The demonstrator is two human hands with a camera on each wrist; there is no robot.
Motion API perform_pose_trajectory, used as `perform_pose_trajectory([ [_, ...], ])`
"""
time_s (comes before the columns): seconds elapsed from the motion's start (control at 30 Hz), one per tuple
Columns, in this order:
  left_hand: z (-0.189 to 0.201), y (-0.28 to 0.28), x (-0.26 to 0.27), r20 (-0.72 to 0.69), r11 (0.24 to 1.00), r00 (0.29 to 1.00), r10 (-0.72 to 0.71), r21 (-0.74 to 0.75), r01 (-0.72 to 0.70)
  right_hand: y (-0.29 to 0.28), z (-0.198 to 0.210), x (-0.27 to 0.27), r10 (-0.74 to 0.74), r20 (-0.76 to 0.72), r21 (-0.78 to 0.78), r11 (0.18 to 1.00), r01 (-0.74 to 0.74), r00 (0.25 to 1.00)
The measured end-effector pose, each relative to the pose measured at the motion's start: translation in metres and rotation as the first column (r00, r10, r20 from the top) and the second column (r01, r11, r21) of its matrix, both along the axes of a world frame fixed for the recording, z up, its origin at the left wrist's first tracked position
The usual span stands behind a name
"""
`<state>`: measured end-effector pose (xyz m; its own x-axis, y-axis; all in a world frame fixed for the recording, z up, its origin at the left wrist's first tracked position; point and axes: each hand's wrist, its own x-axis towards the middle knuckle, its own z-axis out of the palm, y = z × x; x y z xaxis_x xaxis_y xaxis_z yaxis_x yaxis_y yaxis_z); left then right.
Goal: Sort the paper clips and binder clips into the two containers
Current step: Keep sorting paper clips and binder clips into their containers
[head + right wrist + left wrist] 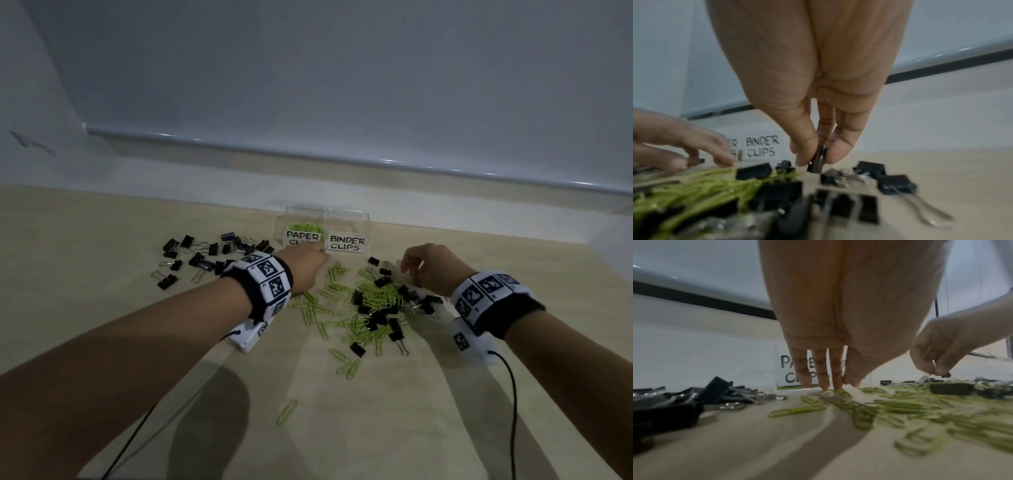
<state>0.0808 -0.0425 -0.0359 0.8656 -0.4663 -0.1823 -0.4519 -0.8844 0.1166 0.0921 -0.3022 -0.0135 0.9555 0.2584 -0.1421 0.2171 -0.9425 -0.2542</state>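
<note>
Two clear boxes stand side by side at the back of the table, one labelled PAPER CLIPS (303,236) with green clips inside, one labelled BINDER CLIPS (347,242) that looks empty. In front of them lies a mixed pile of green paper clips (373,298) and black binder clips (378,318). My left hand (320,257) reaches down just before the paper clip box, its straight fingertips (836,386) touching a green paper clip (840,392) on the table. My right hand (816,160) pinches a black binder clip (818,160) between thumb and fingers, just above the pile's right side.
A separate group of black binder clips (205,257) lies left of the boxes. One stray paper clip (287,411) lies near the front of the wooden table (102,308). Black cables (512,394) trail from both wrist cameras. A wall ledge runs behind the boxes.
</note>
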Motion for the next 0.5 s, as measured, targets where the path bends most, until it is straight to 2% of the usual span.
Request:
perform_pose_trajectory([
  [0.1,0.001,0.008,-0.016,-0.08,0.997,0.997,-0.022,-0.075,0.016,0.003,0.0,0.002,0.015,-0.02,-0.067,0.998,-0.016,1.0],
  [0.2,0.007,0.022,-0.029,-0.118,0.982,0.993,0.005,-0.185,-0.027,0.027,0.007,0.002,0.102,0.037,-0.063,0.993,-0.099,0.994],
  [0.27,0.012,0.03,-0.031,-0.097,0.987,0.994,0.05,-0.145,-0.064,0.052,0.011,0.0,0.178,0.026,-0.025,0.984,-0.177,0.984],
  [0.33,0.014,0.031,-0.032,-0.126,0.99,0.984,0.125,-0.046,-0.132,0.079,0.011,-0.002,0.227,-0.066,-0.009,0.974,-0.228,0.972],
  [0.4,0.012,0.027,-0.036,-0.161,0.985,0.972,0.171,0.011,-0.171,0.098,0.007,-0.003,0.27,-0.162,-0.109,0.951,-0.289,0.949],
  [0.5,0.006,0.019,-0.043,-0.157,0.989,0.977,0.143,-0.017,-0.148,0.108,-0.001,-0.004,0.322,-0.225,-0.215,0.904,-0.369,0.92],
])
